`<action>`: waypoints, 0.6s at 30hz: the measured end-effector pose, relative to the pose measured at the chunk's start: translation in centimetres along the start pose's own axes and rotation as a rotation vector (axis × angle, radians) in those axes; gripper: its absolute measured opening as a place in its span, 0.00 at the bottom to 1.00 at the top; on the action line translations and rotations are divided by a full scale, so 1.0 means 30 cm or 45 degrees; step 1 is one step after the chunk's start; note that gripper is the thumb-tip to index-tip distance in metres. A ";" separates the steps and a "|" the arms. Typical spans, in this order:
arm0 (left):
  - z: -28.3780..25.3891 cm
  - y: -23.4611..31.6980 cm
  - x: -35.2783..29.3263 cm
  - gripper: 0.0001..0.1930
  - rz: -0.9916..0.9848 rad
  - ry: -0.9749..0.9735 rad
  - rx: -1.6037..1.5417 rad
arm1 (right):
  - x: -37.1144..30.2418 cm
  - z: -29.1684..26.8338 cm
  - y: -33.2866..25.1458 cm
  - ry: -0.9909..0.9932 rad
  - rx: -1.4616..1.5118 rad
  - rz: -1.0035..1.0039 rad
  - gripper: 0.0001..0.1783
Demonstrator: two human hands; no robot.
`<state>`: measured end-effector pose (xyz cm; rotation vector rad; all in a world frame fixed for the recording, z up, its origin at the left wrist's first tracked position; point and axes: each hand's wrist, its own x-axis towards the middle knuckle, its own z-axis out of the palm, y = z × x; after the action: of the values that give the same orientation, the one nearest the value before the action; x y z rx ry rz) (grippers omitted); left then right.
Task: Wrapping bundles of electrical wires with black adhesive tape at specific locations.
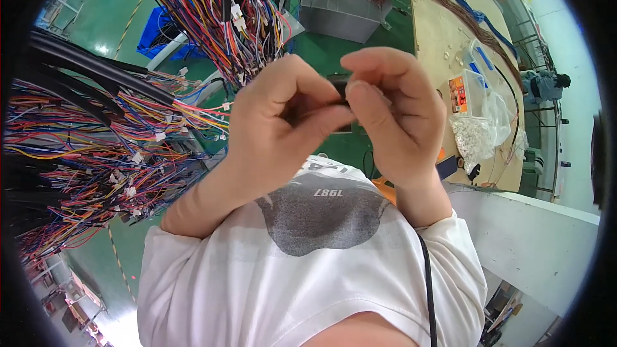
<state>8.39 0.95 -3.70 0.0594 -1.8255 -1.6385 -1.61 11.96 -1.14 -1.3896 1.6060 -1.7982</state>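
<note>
my left hand [273, 119] pinches the dark piece [339, 83], held between both hands, probably so fingertips reach it from two sides. right hand [406, 122] curls in; can't tell if it grips. wires [215, 16] left, table [438, 38] right.

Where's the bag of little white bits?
In the head view, the bag is at the right, on the tan table, just past the right hand.

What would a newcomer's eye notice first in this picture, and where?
Probably the left hand and right hand, meeting near the centre at something small and dark. Then come the coloured wires at left and upper left, and the clear bag of white pieces on the table at right.
</note>
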 end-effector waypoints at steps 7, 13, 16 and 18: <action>-0.021 0.019 0.025 0.25 -0.747 -0.151 -0.448 | -0.002 0.002 0.024 0.063 -0.152 -0.132 0.12; -0.042 0.045 0.055 0.21 -0.980 -0.166 -1.292 | 0.001 0.004 0.008 0.097 -0.096 -0.180 0.11; -0.032 0.051 0.024 0.22 -0.827 -0.124 -1.393 | -0.004 0.015 -0.001 0.162 0.333 0.007 0.11; -0.020 0.046 0.022 0.23 -0.677 -0.074 -1.336 | -0.002 -0.005 -0.002 0.155 0.442 0.064 0.11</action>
<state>8.74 0.42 -2.17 0.0306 -0.8053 -2.7975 -1.69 12.09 -1.09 -1.0918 1.2889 -2.0458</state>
